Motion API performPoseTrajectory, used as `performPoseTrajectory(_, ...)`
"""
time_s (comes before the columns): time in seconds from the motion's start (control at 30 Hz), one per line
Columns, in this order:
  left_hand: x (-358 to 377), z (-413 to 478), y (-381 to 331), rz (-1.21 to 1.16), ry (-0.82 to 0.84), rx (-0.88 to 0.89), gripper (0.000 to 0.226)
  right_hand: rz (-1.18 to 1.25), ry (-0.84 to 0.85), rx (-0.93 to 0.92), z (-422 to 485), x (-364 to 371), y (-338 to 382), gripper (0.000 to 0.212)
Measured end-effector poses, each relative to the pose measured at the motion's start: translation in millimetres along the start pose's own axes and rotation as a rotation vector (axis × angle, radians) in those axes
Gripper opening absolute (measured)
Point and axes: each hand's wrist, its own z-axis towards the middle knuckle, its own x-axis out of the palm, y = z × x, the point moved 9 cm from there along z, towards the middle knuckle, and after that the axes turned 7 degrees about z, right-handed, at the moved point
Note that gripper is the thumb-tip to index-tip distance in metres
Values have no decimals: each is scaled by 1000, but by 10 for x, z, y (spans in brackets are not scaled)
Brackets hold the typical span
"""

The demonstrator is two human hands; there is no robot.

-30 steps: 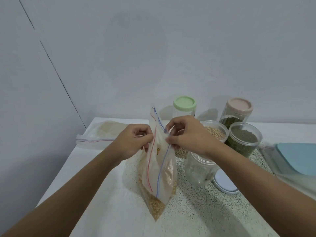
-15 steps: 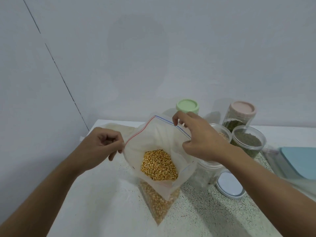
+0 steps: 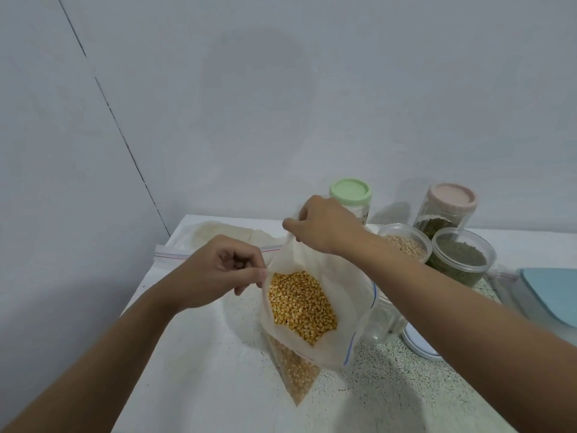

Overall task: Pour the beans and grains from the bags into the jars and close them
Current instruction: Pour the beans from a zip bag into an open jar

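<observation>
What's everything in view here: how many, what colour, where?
corn bag: one, clear, yellow kernels, centre
flat bag: one, clear, pale grain, back left
green-lidded jar: one, back
pink-lidded jar: one, back right
beige-bean jar: one, lidless, centre right
green-bean jar: one, lidless, beside it
empty jar: one, clear, under right forearm
white lid: one, beside empty jar
blue lid: one, right edge
table: one, white, speckled
left hand: one, pinching corn bag's rim
right hand: one, pinching its far rim
</observation>
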Motion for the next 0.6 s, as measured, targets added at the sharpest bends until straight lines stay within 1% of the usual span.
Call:
performPoseTrajectory(0.03,-3,15,10,-4,1,-2,15,15,-6,5,21,10,-14,33)
performPoseTrajectory(0.1,15,42,15,-17,20,1,14,35,-15,17,35,11,-36,30)
performPoseTrajectory(0.27,143,81,1,-43,105,49,14,24,-107,-23,-22,-22,-64,40)
performPoseTrajectory(0.4,203,117,27,-38,132,63,16,55,-204,-140,-100,-117,9,46)
performPoseTrajectory(0.53,250,140,-7,-55,170,85,15,176,-240,-223,-162,-245,38,46)
performPoseTrajectory(0.6,226,135,-10,-112,151,86,16,251,-245,-257,-209,-280,49,42)
